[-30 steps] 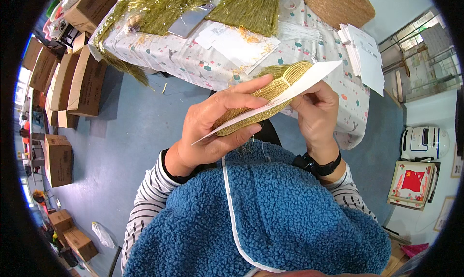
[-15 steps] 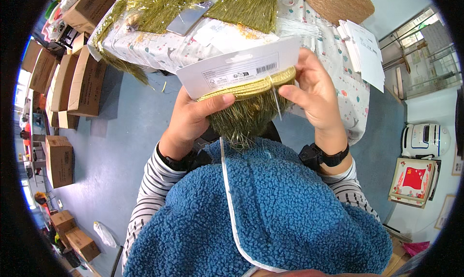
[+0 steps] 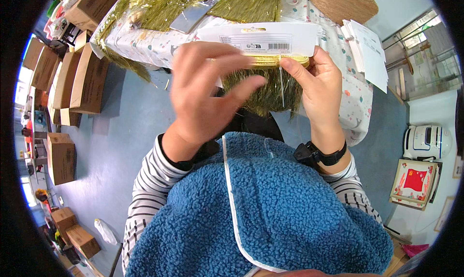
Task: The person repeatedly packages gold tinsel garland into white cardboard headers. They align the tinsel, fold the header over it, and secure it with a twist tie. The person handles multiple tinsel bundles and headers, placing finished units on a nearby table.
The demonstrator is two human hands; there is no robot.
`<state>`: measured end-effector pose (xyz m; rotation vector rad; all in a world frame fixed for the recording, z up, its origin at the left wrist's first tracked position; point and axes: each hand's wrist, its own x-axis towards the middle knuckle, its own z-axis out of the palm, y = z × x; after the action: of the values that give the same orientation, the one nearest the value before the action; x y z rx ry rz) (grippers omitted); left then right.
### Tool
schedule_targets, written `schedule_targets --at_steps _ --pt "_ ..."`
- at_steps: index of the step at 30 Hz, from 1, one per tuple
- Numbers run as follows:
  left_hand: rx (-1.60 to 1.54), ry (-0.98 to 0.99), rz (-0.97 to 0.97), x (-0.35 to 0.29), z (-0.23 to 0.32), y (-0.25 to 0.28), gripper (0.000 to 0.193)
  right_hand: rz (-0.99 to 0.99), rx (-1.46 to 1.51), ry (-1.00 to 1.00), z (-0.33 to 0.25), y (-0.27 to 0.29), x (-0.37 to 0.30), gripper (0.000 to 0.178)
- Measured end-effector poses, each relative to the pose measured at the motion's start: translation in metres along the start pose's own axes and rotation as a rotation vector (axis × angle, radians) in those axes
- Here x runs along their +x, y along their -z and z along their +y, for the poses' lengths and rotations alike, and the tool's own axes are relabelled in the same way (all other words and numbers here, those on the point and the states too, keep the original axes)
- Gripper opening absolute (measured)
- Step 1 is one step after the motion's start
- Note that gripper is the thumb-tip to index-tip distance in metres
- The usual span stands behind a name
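Fringe bundle (image 3: 270, 90), count one, hangs just below the white card (image 3: 261, 40), count one; a gold braided band (image 3: 268, 61) runs along the card's lower edge, with one white tie (image 3: 282, 86) hanging over the strands. Right hand (image 3: 320, 86): grip clenched on the band and the card's right end, thumb beside the tie. Left hand (image 3: 200, 95): blurred, grip slack, fingers spread before the card's left part; contact cannot be told. In the inspector's judgement, sound handling keeps band and card pinched flush and the strands unruffled. Beyond the card, on the worktop (image 3: 157, 44): one flat fringe (image 3: 249, 3), one loose fringe heap (image 3: 150, 11) farther left, one grey flat device (image 3: 193, 16) between them. Right of the card: one stack of white sheets (image 3: 369, 59), number uncountable; beyond it, one tan round item (image 3: 343, 5).
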<state>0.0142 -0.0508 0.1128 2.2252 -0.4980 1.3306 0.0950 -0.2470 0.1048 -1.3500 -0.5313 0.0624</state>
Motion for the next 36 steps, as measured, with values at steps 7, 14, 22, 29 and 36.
schedule_targets --at_steps 7,14,22,29,36 --pt "-0.086 0.048 -0.045 0.007 0.01 -0.023 0.022 -0.008 0.073 -0.037 -0.007 -0.009 -0.01 0.025" --pt "-0.071 0.097 -0.114 0.002 0.012 -0.016 0.02 0.006 0.154 -0.061 -0.002 -0.011 -0.014 0.024" --pt "-0.012 0.086 -0.086 0.0 0.016 -0.023 0.011 0.021 0.113 -0.035 0.0 -0.011 -0.017 0.025" --pt "-0.055 0.163 -0.133 -0.004 0.014 -0.025 0.019 0.014 0.11 -0.05 0.006 -0.01 -0.015 0.024" --pt "-0.069 0.235 -0.16 0.012 0.012 0.0 0.092 -0.155 -0.058 -0.032 -0.001 -0.001 -0.007 0.028"
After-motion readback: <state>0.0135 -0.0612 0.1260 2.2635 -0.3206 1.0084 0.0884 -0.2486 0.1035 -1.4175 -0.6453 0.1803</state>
